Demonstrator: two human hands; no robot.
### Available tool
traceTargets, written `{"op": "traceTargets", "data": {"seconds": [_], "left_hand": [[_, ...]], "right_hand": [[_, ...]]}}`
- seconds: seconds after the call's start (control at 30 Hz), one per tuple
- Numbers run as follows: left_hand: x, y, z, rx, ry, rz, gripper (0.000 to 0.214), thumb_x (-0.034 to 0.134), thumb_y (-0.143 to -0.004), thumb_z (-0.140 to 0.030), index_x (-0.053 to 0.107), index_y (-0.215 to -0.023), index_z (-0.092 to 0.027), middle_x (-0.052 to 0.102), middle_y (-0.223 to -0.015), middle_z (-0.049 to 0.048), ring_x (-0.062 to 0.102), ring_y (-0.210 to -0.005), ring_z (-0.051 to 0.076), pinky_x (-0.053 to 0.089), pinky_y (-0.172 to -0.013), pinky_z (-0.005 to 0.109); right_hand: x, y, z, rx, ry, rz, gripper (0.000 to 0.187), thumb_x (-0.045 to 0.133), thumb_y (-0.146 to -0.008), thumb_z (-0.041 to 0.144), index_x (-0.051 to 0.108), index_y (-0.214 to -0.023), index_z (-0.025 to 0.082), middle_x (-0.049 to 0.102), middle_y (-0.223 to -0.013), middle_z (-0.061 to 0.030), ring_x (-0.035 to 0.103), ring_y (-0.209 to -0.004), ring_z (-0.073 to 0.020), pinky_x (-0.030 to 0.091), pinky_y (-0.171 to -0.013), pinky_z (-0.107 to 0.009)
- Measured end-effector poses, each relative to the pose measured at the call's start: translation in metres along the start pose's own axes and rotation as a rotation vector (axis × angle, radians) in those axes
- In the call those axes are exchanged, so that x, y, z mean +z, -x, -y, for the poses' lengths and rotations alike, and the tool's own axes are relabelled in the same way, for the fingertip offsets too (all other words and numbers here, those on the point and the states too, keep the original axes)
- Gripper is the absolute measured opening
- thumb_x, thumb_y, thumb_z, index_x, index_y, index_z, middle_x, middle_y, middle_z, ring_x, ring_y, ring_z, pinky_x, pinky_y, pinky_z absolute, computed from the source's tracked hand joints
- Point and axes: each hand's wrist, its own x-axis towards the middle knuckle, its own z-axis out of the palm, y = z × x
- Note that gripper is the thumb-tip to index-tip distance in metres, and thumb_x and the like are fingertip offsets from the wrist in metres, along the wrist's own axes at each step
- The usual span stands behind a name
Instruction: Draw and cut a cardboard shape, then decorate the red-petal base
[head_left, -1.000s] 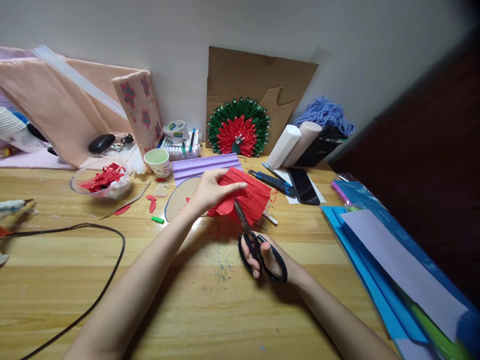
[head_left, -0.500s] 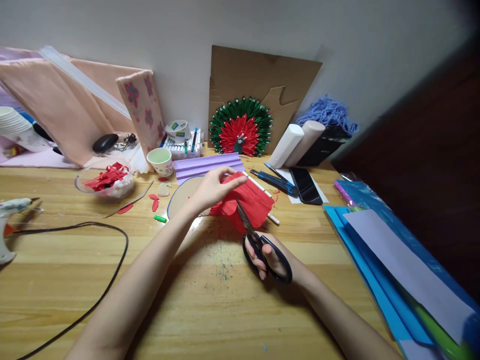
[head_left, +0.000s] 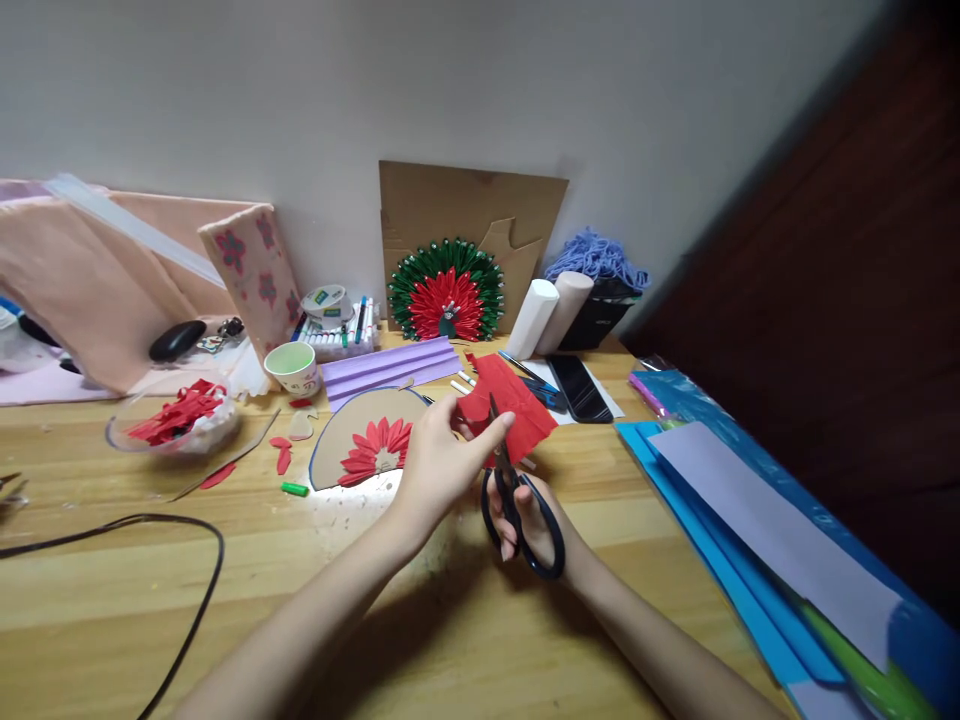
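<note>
My left hand is closed on a sheet of red crepe paper, pinching its near left part between thumb and fingers. In my right hand are black-handled scissors, with fingers and thumb through the loops and the blades pointing up at the paper. Whether the blades are parted cannot be made out, since my left thumb is close to them. Left of my left hand lies a cardboard fan shape with a blue edge, bearing red petals set in a half ring.
A bowl of red strips, a paper cup and a green cap are on the left. A finished peacock fan leans against cardboard at the back. A phone and blue folders lie right; a black cable curves front left.
The view has shifted, and my left hand has come closer to the scissors. The red paper is turned and raised, and the cardboard fan's petals now show.
</note>
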Motion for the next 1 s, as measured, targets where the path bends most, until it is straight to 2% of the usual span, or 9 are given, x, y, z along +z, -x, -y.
{"op": "traceTargets", "data": {"seconds": [0.13,0.37,0.6,0.83,1.0], "left_hand": [[0.000,-0.003,0.006,-0.027,0.068,-0.033,0.026,0.058,-0.079,-0.041,0.061,-0.077,-0.015,0.065,-0.070,0.0030,0.059,-0.064,0.016,0.043,-0.058,0.026],[-0.008,-0.013,0.003,-0.196,0.368,0.095,0.021,0.064,-0.073,-0.033,0.063,-0.075,-0.013,0.068,-0.071,0.0044,0.061,-0.062,0.015,0.049,-0.062,0.027],[-0.014,-0.017,0.010,-0.193,0.349,0.060,0.023,0.068,-0.070,-0.035,0.062,-0.070,-0.013,0.065,-0.065,0.0028,0.061,-0.064,0.014,0.048,-0.065,0.026],[-0.017,-0.017,0.010,-0.159,0.372,0.045,0.027,0.069,-0.069,-0.039,0.059,-0.068,-0.014,0.062,-0.065,0.0006,0.058,-0.063,0.012,0.046,-0.064,0.024],[-0.019,-0.017,0.005,-0.151,0.383,0.066,0.022,0.064,-0.072,-0.036,0.060,-0.072,-0.014,0.060,-0.067,-0.0003,0.055,-0.064,0.011,0.046,-0.067,0.024]], "right_hand": [[0.007,0.003,0.004,0.018,-0.008,0.009,0.069,0.042,-0.059,0.087,0.043,-0.070,0.018,0.038,-0.046,0.0075,0.041,-0.033,-0.0069,0.036,-0.032,-0.018],[0.003,0.003,0.002,-0.006,0.014,0.040,0.068,0.040,-0.062,0.086,0.042,-0.068,0.018,0.040,-0.046,0.0066,0.042,-0.033,-0.0062,0.034,-0.034,-0.016],[-0.002,0.003,-0.002,-0.005,0.030,0.088,0.067,0.039,-0.064,0.085,0.042,-0.066,0.018,0.040,-0.046,0.0065,0.041,-0.033,-0.0061,0.033,-0.033,-0.016],[-0.004,0.004,0.007,0.023,-0.062,0.254,0.080,0.027,-0.055,0.092,0.045,-0.077,0.018,0.044,-0.051,0.0046,0.048,-0.043,-0.0105,0.042,-0.044,-0.023],[-0.020,0.016,0.027,0.049,0.032,0.386,0.079,0.025,-0.063,0.087,0.049,-0.083,0.015,0.049,-0.059,0.0010,0.052,-0.051,-0.0118,0.044,-0.051,-0.025]]}}
